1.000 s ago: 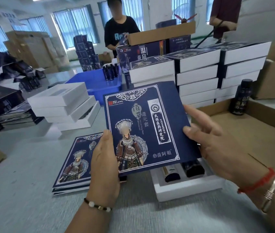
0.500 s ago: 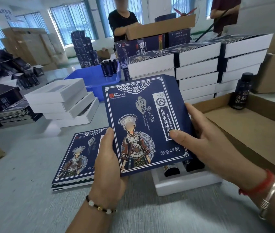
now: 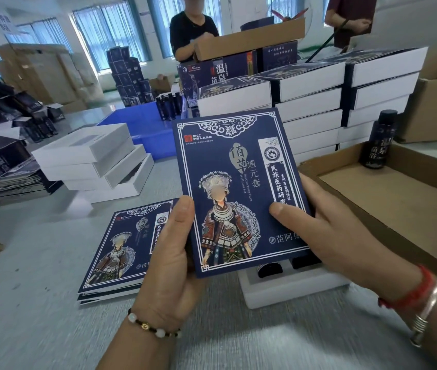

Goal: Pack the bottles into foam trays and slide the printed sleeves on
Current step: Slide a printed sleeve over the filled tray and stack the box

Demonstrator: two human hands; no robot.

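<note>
A dark blue printed sleeve with a figure in silver headdress is held up over the table. My left hand grips its lower left edge, thumb on the front. My right hand grips its right edge, thumb on the face. Under the sleeve a white foam tray lies on the table, with two dark bottles showing at its near end. A small pile of flat sleeves lies to the left. One dark bottle stands in the cardboard box on the right.
Stacks of finished sleeved boxes rise behind the sleeve. Empty white trays are piled at the left, with a blue crate holding bottles behind them. An open cardboard box lies on the right. Two people stand at the far side.
The sleeve has risen and tilted more upright toward me. My right hand has closed on its right edge, where its fingers were spread a second ago.
</note>
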